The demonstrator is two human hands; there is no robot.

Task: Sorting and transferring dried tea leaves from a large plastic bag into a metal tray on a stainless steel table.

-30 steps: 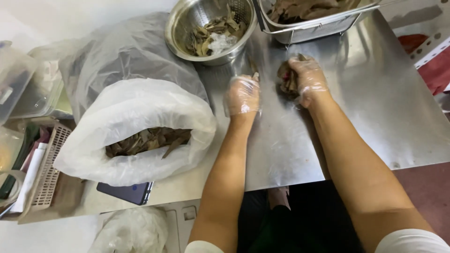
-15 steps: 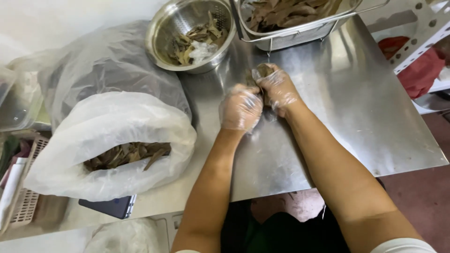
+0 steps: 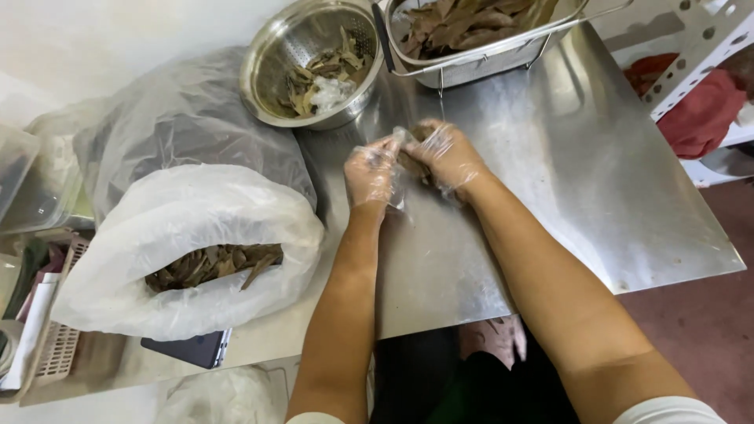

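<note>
Both hands wear thin clear plastic gloves and meet over the steel table (image 3: 550, 196). My right hand (image 3: 449, 157) is closed on a small bunch of dried brown leaves (image 3: 411, 166). My left hand (image 3: 371, 173) pinches the same bunch from the left side. A round steel colander bowl (image 3: 271, 47) with leaf scraps stands just beyond the hands. To its right, at the back, a rectangular wire basket (image 3: 503, 51) holds more dried leaves.
A large white plastic bag (image 3: 133, 235) of dried leaves sits at the left, with a crumpled clear bag (image 3: 181, 133) behind it. A dark phone (image 3: 188, 349) lies under the bag's near edge. A pale slotted basket (image 3: 55, 353) sits far left; a shelf with red cloth (image 3: 695, 110) at right.
The left hand has closed in on the right hand and now grips the leaf bunch with it. The view has shifted, so everything sits lower in the frame.
</note>
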